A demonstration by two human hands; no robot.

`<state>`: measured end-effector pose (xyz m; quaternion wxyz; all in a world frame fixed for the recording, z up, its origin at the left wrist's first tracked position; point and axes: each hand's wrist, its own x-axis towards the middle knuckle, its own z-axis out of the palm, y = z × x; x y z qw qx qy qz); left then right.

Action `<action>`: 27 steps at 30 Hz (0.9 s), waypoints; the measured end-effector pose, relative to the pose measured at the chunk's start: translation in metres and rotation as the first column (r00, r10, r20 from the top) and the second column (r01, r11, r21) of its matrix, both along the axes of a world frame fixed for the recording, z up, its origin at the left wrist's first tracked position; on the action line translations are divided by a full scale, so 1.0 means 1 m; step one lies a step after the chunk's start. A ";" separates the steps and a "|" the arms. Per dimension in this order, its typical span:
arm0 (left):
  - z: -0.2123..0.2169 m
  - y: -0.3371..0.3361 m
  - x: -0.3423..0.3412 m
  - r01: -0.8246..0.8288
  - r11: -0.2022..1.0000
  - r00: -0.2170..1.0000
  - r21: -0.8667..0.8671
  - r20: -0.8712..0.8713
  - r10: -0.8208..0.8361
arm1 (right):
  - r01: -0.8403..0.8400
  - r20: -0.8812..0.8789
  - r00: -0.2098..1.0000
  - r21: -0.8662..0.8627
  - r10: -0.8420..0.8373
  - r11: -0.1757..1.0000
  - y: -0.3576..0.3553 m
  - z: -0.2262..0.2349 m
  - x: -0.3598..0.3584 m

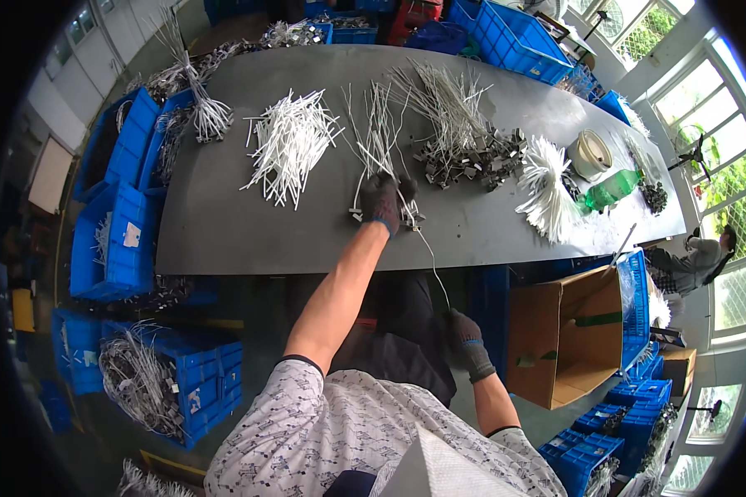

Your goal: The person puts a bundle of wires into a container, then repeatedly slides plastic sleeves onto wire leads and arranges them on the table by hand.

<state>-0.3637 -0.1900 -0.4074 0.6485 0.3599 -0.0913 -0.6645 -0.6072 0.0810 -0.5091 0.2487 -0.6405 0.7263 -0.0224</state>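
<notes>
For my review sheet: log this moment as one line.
left hand: on white ties, grey table | right hand: below table edge, holding thin white strand | both gloved

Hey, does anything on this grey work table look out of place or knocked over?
One thing: a green plastic bottle lies on its side near the grey table's right end, beside a round cream tape roll. The white tie bundles and metal clips sit in loose heaps, nothing spilled.
</notes>
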 end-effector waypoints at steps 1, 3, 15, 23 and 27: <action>0.021 0.003 0.003 -0.070 0.996 0.997 -0.053 0.038 0.072 | -0.026 -0.057 0.998 0.050 0.029 0.998 -0.001 0.003 0.000; 0.036 0.002 0.017 -0.182 0.978 0.973 -0.099 0.127 0.194 | -0.015 -0.088 0.996 0.109 0.025 0.994 0.007 0.002 -0.005; 0.015 0.016 0.027 0.349 0.935 0.694 -0.059 0.687 -0.216 | 0.059 -0.059 0.997 0.178 -0.049 0.982 0.048 -0.013 -0.032; 0.014 0.058 -0.021 0.482 0.876 0.698 -0.013 0.609 -0.376 | 0.037 0.225 0.974 -0.184 0.005 0.982 -0.041 0.024 0.021; 0.009 0.063 0.005 0.611 0.791 0.625 -0.029 0.632 -0.459 | 0.254 0.639 0.755 -0.076 -0.148 0.964 -0.035 0.065 0.049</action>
